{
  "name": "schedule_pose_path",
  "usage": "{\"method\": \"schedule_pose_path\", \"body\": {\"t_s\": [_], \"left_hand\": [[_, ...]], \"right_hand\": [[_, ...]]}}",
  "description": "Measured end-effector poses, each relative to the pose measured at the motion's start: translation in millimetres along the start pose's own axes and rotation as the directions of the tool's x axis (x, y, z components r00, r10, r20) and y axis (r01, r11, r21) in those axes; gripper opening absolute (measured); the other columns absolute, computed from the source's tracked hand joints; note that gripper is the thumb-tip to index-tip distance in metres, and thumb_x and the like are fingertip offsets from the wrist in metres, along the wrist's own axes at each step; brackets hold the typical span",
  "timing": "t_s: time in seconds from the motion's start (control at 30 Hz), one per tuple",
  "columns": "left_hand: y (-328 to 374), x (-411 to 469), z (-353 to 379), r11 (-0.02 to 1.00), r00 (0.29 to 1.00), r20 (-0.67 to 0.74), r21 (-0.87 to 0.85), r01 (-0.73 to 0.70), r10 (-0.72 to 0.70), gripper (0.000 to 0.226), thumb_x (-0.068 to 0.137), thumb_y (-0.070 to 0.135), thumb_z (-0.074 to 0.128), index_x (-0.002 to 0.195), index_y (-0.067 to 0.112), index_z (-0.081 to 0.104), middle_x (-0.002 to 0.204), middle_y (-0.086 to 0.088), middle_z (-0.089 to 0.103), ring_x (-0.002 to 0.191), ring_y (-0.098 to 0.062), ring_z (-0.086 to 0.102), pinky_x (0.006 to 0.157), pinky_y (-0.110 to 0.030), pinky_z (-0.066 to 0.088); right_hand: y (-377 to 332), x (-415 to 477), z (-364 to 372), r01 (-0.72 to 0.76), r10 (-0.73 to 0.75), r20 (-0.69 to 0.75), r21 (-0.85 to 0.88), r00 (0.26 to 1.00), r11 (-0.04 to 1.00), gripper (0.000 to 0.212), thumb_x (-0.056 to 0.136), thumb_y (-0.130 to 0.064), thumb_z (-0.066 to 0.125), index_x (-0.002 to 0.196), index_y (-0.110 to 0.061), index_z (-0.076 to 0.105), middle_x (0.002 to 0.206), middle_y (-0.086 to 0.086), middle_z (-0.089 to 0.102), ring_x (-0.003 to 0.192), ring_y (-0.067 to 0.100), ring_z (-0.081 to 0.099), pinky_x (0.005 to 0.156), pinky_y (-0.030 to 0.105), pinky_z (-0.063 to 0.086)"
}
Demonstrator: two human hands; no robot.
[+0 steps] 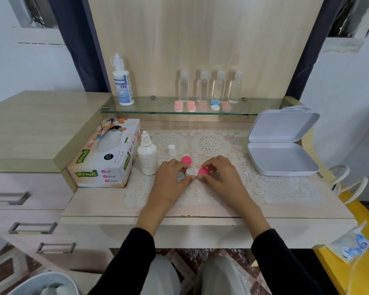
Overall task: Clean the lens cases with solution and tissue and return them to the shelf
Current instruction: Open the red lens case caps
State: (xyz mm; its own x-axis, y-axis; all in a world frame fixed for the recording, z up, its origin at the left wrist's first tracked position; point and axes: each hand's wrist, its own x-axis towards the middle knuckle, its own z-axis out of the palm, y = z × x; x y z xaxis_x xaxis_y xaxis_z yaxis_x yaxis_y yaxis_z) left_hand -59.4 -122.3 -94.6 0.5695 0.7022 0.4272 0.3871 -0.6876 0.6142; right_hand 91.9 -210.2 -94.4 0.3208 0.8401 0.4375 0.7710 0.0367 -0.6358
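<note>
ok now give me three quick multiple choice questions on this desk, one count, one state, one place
1. How many clear bottles stand on the glass shelf? A two; B four; C six.
2. The white box at the right is: A open, lid raised; B shut; C upside down.
3. The small white cap stands: A on the glass shelf; B inside the white box; C on the lace mat.

Answers:
1 B, four stand in a row at the back of the shelf.
2 A, its lid tilts up behind the empty base.
3 C, it stands upright on the lace, apart from shelf and box.
</note>
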Motion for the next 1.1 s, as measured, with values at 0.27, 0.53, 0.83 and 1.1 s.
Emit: {"method": "schedule_pose_path", "body": {"t_s": [0.27,0.53,0.83,1.1], "left_hand": [[-0.1,-0.4,0.0,1.000,1.000,0.005,0.005,-0.003,0.003,0.030,0.082,0.029,0.071,0.109,0.016,0.068,0.103,0.001,0.061,0.097,-0.014,0.050,0.077,-0.015,0.027],[-0.5,-0.5,0.3,1.000,1.000,-0.002,0.008,-0.010,0.010,0.029,0.081,0.028,0.072,0.107,0.015,0.068,0.101,0.001,0.062,0.096,-0.014,0.050,0.077,-0.014,0.027],[-0.6,-0.6,0.7,1.000,1.000,-0.008,0.011,-0.011,0.011,0.029,0.081,0.028,0.072,0.106,0.016,0.069,0.101,0.000,0.063,0.096,-0.016,0.052,0.079,-0.017,0.029],[-1.1,-0.9,0.8,1.000,1.000,-0.010,0.014,-0.018,0.018,0.029,0.080,0.027,0.072,0.106,0.015,0.068,0.100,0.000,0.062,0.095,-0.015,0.051,0.077,-0.015,0.026]], "right_hand": [[1.6,-0.7,1.8,0.061,-0.059,0.042,-0.042,0.997,0.997,0.024,0.082,-0.005,0.063,0.102,-0.019,0.065,0.097,-0.010,0.058,0.094,0.009,0.046,0.080,0.023,0.042],[4.3,0.3,2.3,0.056,-0.056,0.009,-0.069,0.998,0.996,0.026,0.081,-0.030,0.073,0.103,-0.020,0.064,0.095,-0.010,0.057,0.092,0.007,0.045,0.078,0.015,0.036],[1.6,-1.2,2.0,0.043,-0.043,-0.010,-0.070,0.999,0.997,0.035,0.079,-0.034,0.072,0.110,-0.021,0.064,0.102,-0.012,0.060,0.096,0.006,0.047,0.081,0.019,0.040],[0.2,-1.6,0.5,0.042,-0.042,0.000,-0.060,0.999,0.997,0.037,0.079,-0.019,0.071,0.114,-0.020,0.062,0.101,-0.011,0.061,0.096,0.008,0.049,0.084,0.026,0.043]]}}
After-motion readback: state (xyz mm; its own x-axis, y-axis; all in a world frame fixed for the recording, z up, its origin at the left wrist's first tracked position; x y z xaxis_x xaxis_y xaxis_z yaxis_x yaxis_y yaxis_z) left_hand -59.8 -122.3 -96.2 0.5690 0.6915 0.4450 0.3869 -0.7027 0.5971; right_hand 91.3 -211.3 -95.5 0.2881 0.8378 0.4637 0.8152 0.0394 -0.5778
